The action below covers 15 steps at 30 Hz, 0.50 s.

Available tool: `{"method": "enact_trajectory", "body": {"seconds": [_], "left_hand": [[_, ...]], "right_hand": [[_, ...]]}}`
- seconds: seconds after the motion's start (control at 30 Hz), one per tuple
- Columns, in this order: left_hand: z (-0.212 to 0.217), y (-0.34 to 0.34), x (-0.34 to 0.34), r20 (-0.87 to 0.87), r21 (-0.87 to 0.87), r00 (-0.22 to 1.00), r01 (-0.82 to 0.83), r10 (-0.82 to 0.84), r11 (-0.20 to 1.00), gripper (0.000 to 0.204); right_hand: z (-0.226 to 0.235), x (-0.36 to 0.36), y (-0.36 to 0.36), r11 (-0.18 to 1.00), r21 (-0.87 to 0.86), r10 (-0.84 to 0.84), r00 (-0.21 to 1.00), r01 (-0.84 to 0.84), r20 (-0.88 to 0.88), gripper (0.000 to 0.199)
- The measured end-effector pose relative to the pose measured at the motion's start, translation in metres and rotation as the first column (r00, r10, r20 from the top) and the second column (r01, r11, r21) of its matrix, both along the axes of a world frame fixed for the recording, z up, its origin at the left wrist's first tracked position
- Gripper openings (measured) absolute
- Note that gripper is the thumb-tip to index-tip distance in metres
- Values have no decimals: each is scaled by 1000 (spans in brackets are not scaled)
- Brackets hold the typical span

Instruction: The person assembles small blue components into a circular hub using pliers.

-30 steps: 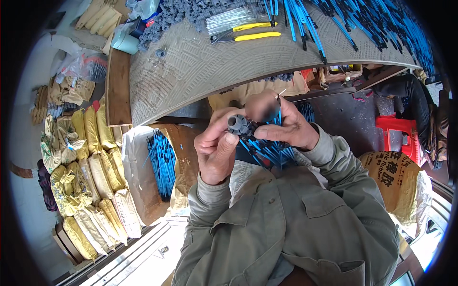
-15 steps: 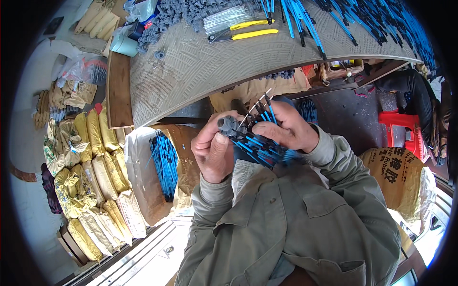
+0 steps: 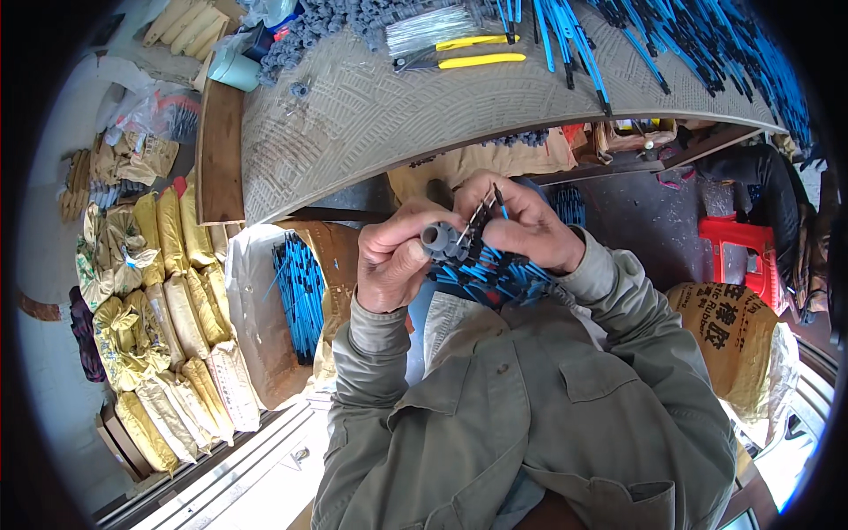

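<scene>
My left hand [image 3: 394, 256] grips a grey ribbed plastic fitting [image 3: 446, 240] between thumb and fingers, its round hollow opening facing up. Beside it, my right hand [image 3: 530, 228] is closed around black-ended blue strips, whose tips stick up between the two hands. A thin light-coloured wire [image 3: 466, 231] runs by the fitting toward my right fingers; its far end is hidden. More blue strips [image 3: 502, 272] lie bunched below my hands, near my lap. Whether the fitting touches the strips I cannot tell.
On the textured table [image 3: 353, 132] ahead are a heap of grey fittings [image 3: 340, 35], a bundle of clear thin rods [image 3: 430, 32], yellow-handled pliers [image 3: 468, 53] and piled blue strips [image 3: 707, 53]. A box of strips [image 3: 299, 300] stands left; a red stool [image 3: 740, 252] is at right.
The grey fitting has turned, so its hollow opening shows where a ridged end faced up before. My right fingers have closed in around the strip tips and wire.
</scene>
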<state>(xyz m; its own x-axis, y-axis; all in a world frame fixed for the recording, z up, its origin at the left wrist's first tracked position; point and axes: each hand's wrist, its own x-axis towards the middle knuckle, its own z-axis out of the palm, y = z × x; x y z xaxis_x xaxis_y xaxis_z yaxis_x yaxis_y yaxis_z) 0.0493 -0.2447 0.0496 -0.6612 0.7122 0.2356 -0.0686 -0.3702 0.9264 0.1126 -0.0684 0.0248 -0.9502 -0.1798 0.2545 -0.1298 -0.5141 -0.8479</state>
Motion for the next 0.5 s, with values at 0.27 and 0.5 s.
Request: {"method": "enact_trajectory", "body": {"seconds": [0.27,0.5], "left_hand": [[6,0,0,-34,-34,999,39,-40,999,37],[6,-4,-4,-3,-61,997,72,-72,996,36]], "right_hand": [[10,5,1,993,121,3,999,1,-33,37],[8,4,0,992,125,-18,997,28,-79,31]]}}
